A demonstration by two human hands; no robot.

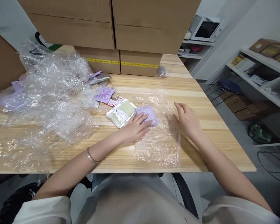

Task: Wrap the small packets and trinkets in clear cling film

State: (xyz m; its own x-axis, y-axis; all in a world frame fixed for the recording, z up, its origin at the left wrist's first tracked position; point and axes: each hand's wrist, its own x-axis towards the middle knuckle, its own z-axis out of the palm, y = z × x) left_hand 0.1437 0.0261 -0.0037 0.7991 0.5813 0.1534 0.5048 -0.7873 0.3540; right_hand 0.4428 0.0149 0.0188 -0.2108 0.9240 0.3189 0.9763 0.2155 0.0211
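My left hand (137, 127) lies with fingers spread on a purple packet (147, 112), which rests on a sheet of clear plastic wrap (157, 146) laid over the table. Left of that hand is a pale green foil pouch (122, 112) with a white label. My right hand (186, 119) is at the right edge of the wrap, fingers apart, some of them blurred or overlapping the plastic. Nothing shows in its grasp. Another purple packet (104, 94) with a darker pattern lies farther back, over a red and white packet (113, 102).
A large heap of crumpled clear plastic (53, 84) covers the table's left side. Stacked cardboard boxes (140, 37) stand at the back, the lower ones with yellow tape. A small clear bag (162, 72) sits beside them. Shelves with a microwave (206, 29) are beyond the table on the right.
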